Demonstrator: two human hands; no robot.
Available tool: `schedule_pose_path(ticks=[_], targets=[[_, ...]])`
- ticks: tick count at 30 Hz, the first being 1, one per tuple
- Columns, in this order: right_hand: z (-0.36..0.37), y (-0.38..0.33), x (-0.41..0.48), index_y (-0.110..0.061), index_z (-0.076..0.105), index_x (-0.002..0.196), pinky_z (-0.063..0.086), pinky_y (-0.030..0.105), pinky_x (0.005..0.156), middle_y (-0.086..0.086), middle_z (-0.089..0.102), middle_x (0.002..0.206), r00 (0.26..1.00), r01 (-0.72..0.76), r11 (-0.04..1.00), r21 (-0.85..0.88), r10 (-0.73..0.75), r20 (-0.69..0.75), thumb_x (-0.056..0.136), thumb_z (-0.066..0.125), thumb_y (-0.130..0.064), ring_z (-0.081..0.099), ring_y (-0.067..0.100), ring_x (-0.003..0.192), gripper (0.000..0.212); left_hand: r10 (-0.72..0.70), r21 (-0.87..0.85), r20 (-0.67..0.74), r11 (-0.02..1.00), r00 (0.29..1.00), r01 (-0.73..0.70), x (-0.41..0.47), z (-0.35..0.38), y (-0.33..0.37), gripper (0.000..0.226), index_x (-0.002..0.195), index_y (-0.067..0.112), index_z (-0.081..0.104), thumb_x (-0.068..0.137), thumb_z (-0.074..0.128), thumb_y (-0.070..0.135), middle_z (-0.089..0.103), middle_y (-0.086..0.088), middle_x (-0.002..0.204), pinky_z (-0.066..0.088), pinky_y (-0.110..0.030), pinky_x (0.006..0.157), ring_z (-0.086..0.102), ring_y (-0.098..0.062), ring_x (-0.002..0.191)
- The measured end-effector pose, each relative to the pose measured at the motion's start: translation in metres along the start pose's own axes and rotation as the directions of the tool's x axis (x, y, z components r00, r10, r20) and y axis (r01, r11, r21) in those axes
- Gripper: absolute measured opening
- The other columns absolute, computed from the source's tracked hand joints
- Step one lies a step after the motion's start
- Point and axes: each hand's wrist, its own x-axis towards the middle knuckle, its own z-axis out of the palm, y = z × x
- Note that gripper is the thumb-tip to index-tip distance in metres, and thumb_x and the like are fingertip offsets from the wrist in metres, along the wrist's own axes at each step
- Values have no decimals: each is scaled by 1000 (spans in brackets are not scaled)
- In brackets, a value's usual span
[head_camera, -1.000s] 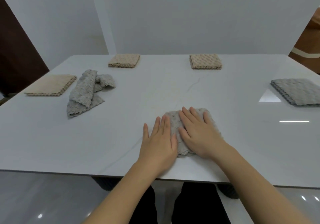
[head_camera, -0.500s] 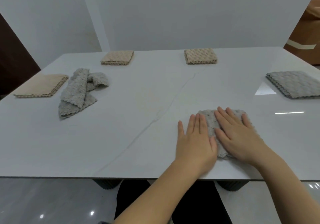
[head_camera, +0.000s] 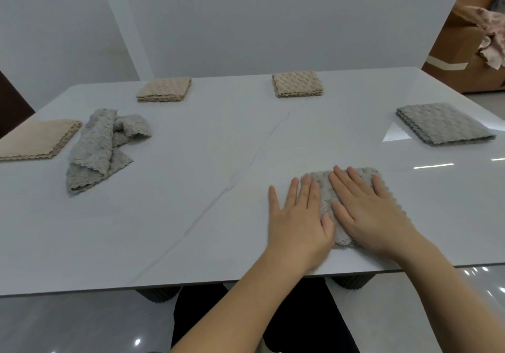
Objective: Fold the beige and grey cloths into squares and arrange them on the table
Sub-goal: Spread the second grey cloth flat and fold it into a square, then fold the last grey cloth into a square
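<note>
A folded grey cloth [head_camera: 352, 185] lies near the table's [head_camera: 218, 139] front edge. The left hand [head_camera: 297, 216] rests flat, fingers spread, on its left edge; the right hand [head_camera: 366, 210] lies flat and open on top. Since 0.5 s ago, neither hand has shifted on it. Well left of the hands sits a crumpled grey cloth [head_camera: 101, 147].

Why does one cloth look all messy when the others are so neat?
The grey cloth on the left is crumpled in a heap beside a folded beige cloth; it has not been folded yet. The other cloths lie as flat squares, and both hands, left hand and right hand, press flat on another grey one.
</note>
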Motion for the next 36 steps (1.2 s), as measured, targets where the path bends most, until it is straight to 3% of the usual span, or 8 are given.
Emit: schedule_pose_path(ticks=[4,7,14,21,26,30,34,36], targets=[[-5,2,4,-22,-9,154,-12,40,119,-8,-16,161,997,-8,1000,19,7,72,76,-16,-58,-16,8,147,87,28,10,25,1000,999,-28,1,-7,-3,63,155,16,-8,102,10,45,-14,2,162,-16,-56,115,-17,-14,148],[-24,-5,8,-20,-9,155,-10,42,120,-6,-17,161,990,-14,1000,28,10,139,99,7,-53,-17,11,147,67,24,-44,20,999,1000,-23,-8,-18,-26,65,155,18,-8,102,12,49,-15,6,162,-14,-52,117,-19,-10,147],[-44,-107,61,-15,-9,155,-7,44,121,-2,-18,161,913,403,910,-97,-391,117,101,14,-54,-17,14,148,71,-270,-2,-120,962,955,271,-43,-60,-158,63,156,15,-1,103,22,38,-14,4,162,-7,-44,121,-17,-10,148],[-26,-217,142,-9,1,155,0,49,120,5,-6,163,823,556,830,-45,-543,164,103,22,-48,-7,20,150,68,-494,-9,-267,860,827,510,-37,-81,-284,53,145,11,33,96,39,31,13,-9,162,14,-48,119,7,-24,149],[-17,-253,198,-8,4,155,3,52,120,6,-3,164,838,525,850,46,-525,152,103,22,-48,-5,22,150,67,-566,-121,-519,790,640,601,-16,-104,-339,40,123,5,49,93,47,32,47,-14,132,41,-48,94,44,-32,121],[-10,-271,234,-7,15,152,9,54,117,7,6,163,855,503,863,44,-504,122,103,23,-47,2,25,150,64,-765,-326,-394,634,509,701,5,-124,-373,44,129,9,49,94,53,35,55,-14,128,45,-42,83,52,-34,115],[-17,-280,254,-10,47,130,36,45,99,9,46,135,875,482,876,13,-482,45,101,31,-41,41,30,129,45,-703,-206,-429,688,567,696,16,-131,-388,22,97,13,60,94,56,34,64,-9,98,39,-33,62,52,-26,82],[-25,-280,261,-14,46,136,39,43,98,8,48,136,889,456,880,134,-456,-29,100,39,-36,46,29,125,43,-571,-63,-526,765,630,641,17,-139,-381,26,79,15,57,97,53,34,64,-8,86,35,-32,57,52,-26,75]])
